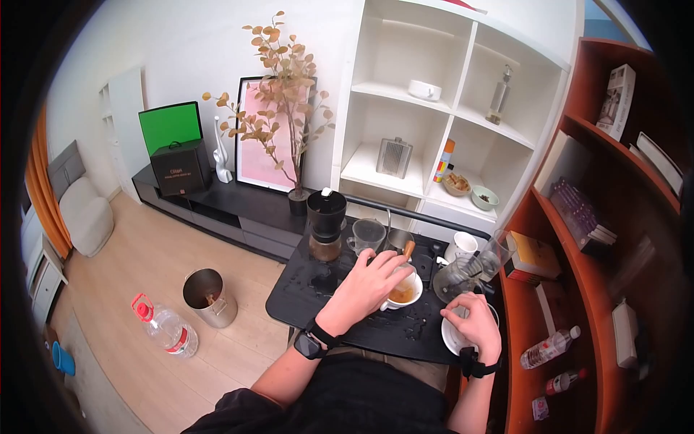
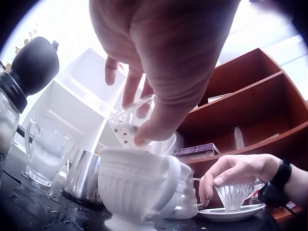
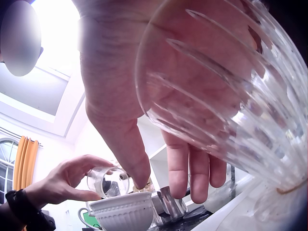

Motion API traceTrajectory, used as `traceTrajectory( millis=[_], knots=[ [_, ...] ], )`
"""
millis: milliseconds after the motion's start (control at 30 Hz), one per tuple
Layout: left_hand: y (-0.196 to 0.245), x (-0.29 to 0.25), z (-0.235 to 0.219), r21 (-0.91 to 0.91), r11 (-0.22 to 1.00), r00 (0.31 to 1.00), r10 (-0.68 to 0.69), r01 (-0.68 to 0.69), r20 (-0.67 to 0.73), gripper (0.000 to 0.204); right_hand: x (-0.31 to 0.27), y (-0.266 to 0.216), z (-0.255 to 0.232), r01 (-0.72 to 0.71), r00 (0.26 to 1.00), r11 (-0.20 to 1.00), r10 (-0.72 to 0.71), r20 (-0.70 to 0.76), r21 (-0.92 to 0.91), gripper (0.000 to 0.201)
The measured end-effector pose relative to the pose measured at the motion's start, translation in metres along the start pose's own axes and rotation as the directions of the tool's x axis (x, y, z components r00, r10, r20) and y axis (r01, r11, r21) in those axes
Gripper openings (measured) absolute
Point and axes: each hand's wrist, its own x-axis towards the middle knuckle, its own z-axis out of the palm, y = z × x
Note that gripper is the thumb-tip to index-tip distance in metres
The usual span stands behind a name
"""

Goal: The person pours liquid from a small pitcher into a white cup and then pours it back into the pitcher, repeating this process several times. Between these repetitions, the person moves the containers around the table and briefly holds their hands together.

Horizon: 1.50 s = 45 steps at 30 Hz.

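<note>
My left hand (image 1: 365,286) holds a small clear glass (image 2: 129,126) between thumb and fingers. Tilted, the glass hangs right over the rim of a white ribbed cup (image 2: 132,180), with dark specks on its inside. Brownish liquid shows inside the cup (image 1: 403,291) in the head view. My right hand (image 1: 477,325) hovers with loosely bent fingers over a white saucer (image 2: 233,213). A fluted clear glass (image 3: 211,91) stands on that saucer, under the palm; the fingers hang beyond it, not wrapped round it. A brown wooden handle (image 1: 409,249) rises just past my left fingers.
On the wet black table (image 1: 296,293) stand a coffee grinder (image 1: 325,224), a glass mug (image 1: 367,233), a metal pitcher (image 2: 83,175), a glass pot (image 1: 454,281) and a white mug (image 1: 463,247). Shelves border the back and right. A metal bin (image 1: 223,309) and water bottle (image 1: 173,333) stand on the floor.
</note>
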Motion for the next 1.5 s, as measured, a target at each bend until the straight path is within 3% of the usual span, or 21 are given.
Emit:
traceTrajectory(
  millis=[267,367,467,533,767,833,967,1167,1200,1267,1500],
  knots=[
    [-0.002,0.001,-0.001,0.065,0.998,0.999,0.023,-0.024,0.022,0.064,-0.001,-0.004,-0.002,-0.024,1.0,1.0,0.024,0.0,0.004,0.022],
    [-0.003,0.001,0.001,0.029,0.999,1.0,0.021,-0.021,-0.013,0.062,-0.001,-0.002,0.0,-0.015,1.0,1.0,0.015,-0.003,-0.002,0.022],
    [-0.003,-0.001,0.003,-0.129,0.991,0.99,-0.033,0.016,-0.133,0.062,-0.001,-0.002,-0.001,-0.015,1.0,1.0,0.015,0.001,0.002,0.023],
    [-0.004,-0.005,0.002,-0.372,0.919,0.963,-0.204,0.127,-0.175,0.065,-0.001,0.0,0.0,-0.021,1.0,1.0,0.021,0.0,-0.002,0.023],
    [-0.002,-0.014,0.008,-0.494,0.836,0.911,-0.37,0.241,-0.182,0.076,-0.002,-0.003,-0.001,-0.065,0.998,0.998,0.065,0.005,-0.003,0.024],
    [-0.001,-0.016,0.009,-0.58,0.755,0.861,-0.48,0.307,-0.17,0.077,-0.002,-0.005,-0.001,-0.064,0.998,0.998,0.064,-0.001,-0.001,0.024],
    [-0.005,-0.025,0.004,-0.575,0.707,0.825,-0.557,0.413,-0.093,0.076,-0.001,-0.001,0.0,-0.042,0.999,0.999,0.042,0.0,-0.002,0.024],
    [-0.014,-0.043,0.022,-0.541,0.627,0.716,-0.695,0.56,-0.063,0.07,-0.001,-0.002,0.0,-0.042,0.999,0.999,0.042,-0.001,-0.008,0.024],
    [-0.016,-0.046,0.023,-0.541,0.626,0.717,-0.695,0.561,-0.06,0.07,0.0,-0.003,-0.001,-0.045,0.999,0.999,0.045,0.001,-0.007,0.024],
    [-0.017,-0.05,0.024,-0.416,0.715,0.785,-0.62,0.562,-0.004,0.067,0.0,-0.005,-0.002,-0.048,0.999,0.999,0.048,0.01,-0.005,0.024],
    [-0.014,-0.055,0.038,-0.36,0.739,0.809,-0.581,0.57,0.089,0.069,-0.001,-0.003,0.0,-0.059,0.998,0.998,0.059,-0.003,-0.003,0.024]
  ],
)
